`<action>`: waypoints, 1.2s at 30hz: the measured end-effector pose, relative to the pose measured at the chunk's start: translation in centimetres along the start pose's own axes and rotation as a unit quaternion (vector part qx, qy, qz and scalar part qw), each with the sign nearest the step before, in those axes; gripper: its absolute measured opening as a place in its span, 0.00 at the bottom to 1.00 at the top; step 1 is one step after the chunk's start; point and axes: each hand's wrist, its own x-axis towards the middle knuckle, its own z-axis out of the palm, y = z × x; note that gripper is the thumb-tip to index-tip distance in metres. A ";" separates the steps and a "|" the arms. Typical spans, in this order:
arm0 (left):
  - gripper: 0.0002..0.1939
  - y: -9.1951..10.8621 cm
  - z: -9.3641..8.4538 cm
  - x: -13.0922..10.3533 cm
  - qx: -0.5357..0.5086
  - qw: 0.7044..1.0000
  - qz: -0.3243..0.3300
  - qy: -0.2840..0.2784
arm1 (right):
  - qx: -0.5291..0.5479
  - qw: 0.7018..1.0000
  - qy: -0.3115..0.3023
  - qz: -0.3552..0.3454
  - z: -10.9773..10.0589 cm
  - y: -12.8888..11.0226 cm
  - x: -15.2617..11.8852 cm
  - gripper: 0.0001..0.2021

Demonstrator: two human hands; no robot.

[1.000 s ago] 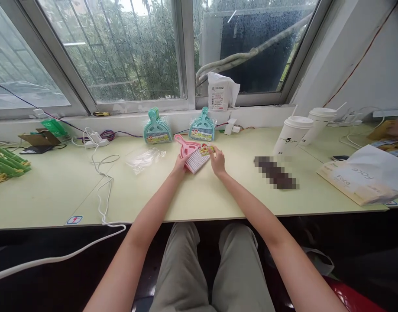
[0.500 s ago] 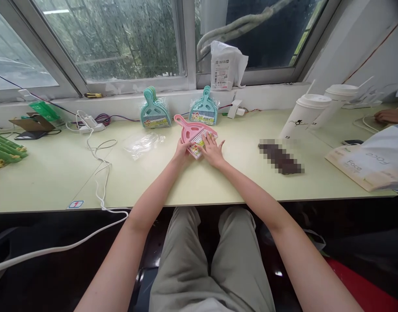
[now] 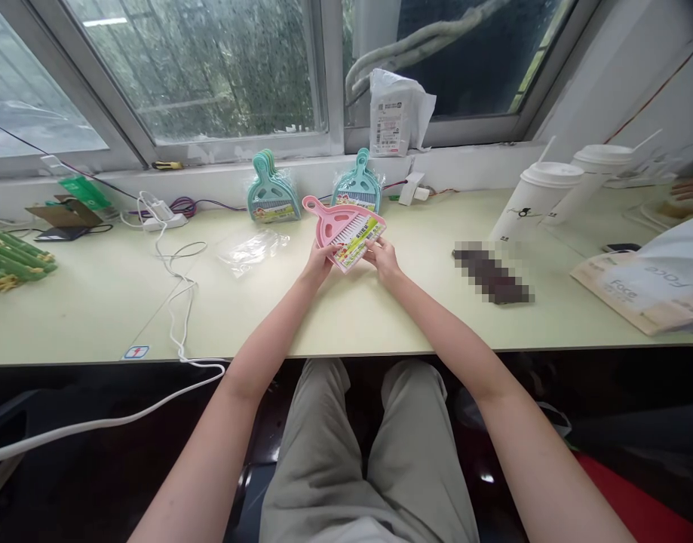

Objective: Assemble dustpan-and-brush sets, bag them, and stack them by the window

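Note:
Between my hands a pink dustpan is held up over the table, tilted with its handle toward the upper left. A white-bristled brush lies in it, partly behind a printed label card. My left hand grips the lower left corner, thumb on the front. My right hand closes on the lower right edge, with some fingers hidden behind. Just behind stands a teal dustpan set in clear wrap, and left of it a stack of teal dustpan sets.
A crumpled clear plastic bag lies left of my hands. White cables run over the table edge from a power strip. Right are a blurred-out dark item, lidded cups, a paper bag and another person's hand.
My right hand has gone from lying flat across the label to gripping the dustpan's right edge. The label now shows fully. My left hand keeps its hold.

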 end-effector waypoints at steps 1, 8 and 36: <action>0.36 0.0 -0.1 0.1 0.003 1.000 -0.004 -0.004 | 0.020 1.000 -0.001 0.011 0.0 -0.1 -0.1 0.13; 0.34 0.2 -0.7 0.5 0.019 1.000 -0.009 -0.003 | 0.072 0.996 -0.039 0.030 0.5 -0.6 -0.6 0.12; 0.22 4.4 -6.2 0.3 0.728 0.676 0.034 -0.103 | 0.089 0.995 0.049 0.000 -2.1 -1.8 -0.1 0.11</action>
